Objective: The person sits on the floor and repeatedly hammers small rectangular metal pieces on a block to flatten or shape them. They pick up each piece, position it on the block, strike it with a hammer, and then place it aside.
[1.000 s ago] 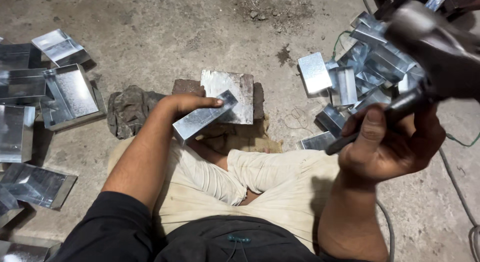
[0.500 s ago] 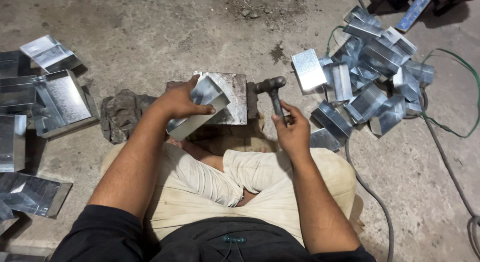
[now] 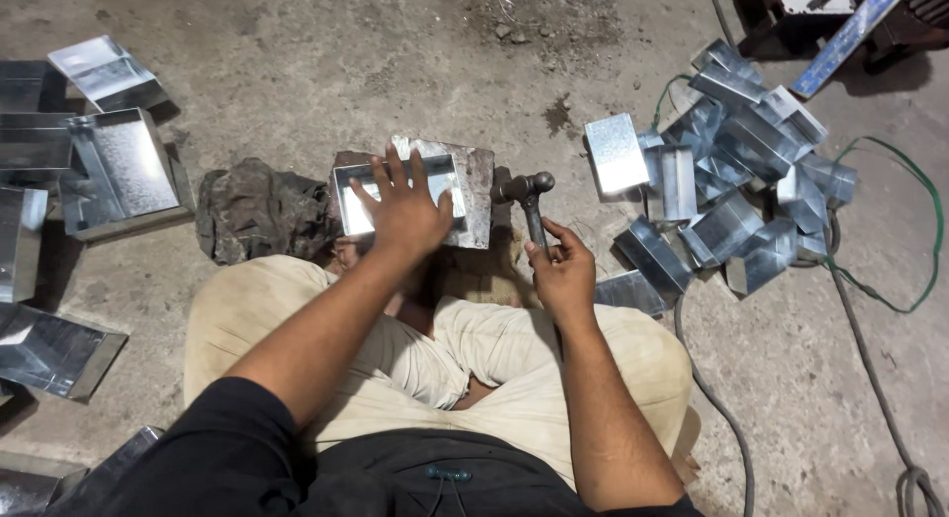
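My left hand (image 3: 403, 211) lies flat, fingers spread, on a small folded sheet-metal tray (image 3: 351, 196). The tray rests on a thick metal block (image 3: 478, 193) set on the concrete floor in front of my crossed legs. My right hand (image 3: 563, 270) grips the handle of a ball-peen hammer (image 3: 527, 196). The hammer's head hovers just right of the block, near its edge.
A heap of folded metal pieces (image 3: 732, 191) lies at the right, with a green cable (image 3: 890, 240) looping past it. More metal trays (image 3: 109, 171) sit at the left. A crumpled dark rag (image 3: 257, 211) lies beside the block.
The raised hammer came down beside the block. My left hand turned the metal piece from a tilted hold to lying open side up on the block, palm pressed on it.
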